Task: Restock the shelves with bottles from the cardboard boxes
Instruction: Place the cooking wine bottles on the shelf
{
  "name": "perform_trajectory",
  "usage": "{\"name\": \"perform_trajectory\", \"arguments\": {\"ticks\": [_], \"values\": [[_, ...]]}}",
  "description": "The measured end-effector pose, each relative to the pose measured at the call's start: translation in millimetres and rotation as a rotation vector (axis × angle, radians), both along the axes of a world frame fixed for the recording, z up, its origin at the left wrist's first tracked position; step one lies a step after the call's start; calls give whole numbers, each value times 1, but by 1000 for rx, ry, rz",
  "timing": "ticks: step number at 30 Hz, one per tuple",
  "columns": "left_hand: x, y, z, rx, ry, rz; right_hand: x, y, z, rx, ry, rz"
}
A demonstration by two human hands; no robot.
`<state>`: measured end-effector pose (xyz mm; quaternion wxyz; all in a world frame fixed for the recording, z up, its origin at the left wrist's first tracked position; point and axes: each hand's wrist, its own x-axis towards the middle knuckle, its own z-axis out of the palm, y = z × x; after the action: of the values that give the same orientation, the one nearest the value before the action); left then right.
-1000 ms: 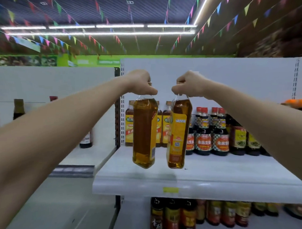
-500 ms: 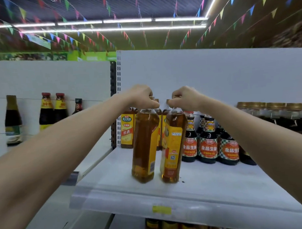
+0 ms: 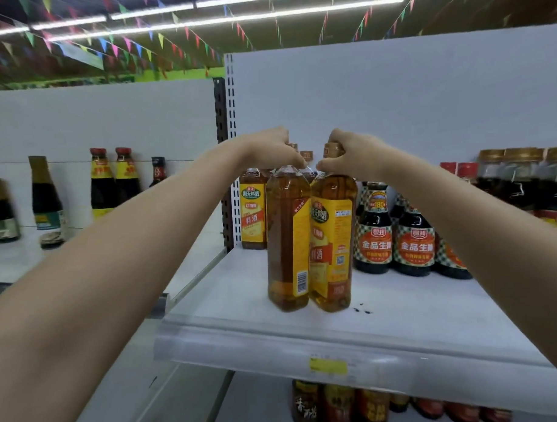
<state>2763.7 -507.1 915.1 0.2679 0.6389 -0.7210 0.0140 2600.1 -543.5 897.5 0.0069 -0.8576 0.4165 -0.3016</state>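
Gripping a bottle neck in each hand, we have two amber bottles standing upright on the white shelf [image 3: 401, 320], touching side by side near its front edge. Our left hand [image 3: 273, 151] curls round the top of the left bottle [image 3: 287, 239], and our right hand [image 3: 352, 156] curls round the neck of the right bottle [image 3: 332, 240], whose gold cap shows above the fingers.

Both bottles sit forward of the matching yellow-label bottles [image 3: 253, 211] at the back left, with dark sauce bottles [image 3: 412, 244] just to the right. No cardboard box is in view.

The risks, as we judge them: these bottles are tall and narrow, so a push from the neck could tip one instead of sliding it back. Being in contact, one toppling would likely take the other along. Letting go this close to the edge leaves them easy to knock off. Sliding the right bottle off line could bump the dark sauce bottles.
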Motion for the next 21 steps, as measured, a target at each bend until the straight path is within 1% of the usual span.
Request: {"name": "perform_trajectory", "arguments": {"ticks": [5, 9, 12, 16, 19, 21], "values": [[20, 3, -8, -35, 282, -133, -6, -2, -9, 167, -278, 22], [41, 7, -20, -31, 504, -208, -13, 0, -18, 197, -390, 1], [51, 9, -37, -32, 730, -296, -11, 1, -26, 236, -514, 81], [51, 7, -60, -104, 936, -388, -4, 7, -38, 285, -635, 191], [47, 8, -64, -140, 983, -365, 2, 12, -49, 283, -669, 195], [43, 10, -67, -164, 924, -299, 5, 18, -57, 297, -630, 177]]}}
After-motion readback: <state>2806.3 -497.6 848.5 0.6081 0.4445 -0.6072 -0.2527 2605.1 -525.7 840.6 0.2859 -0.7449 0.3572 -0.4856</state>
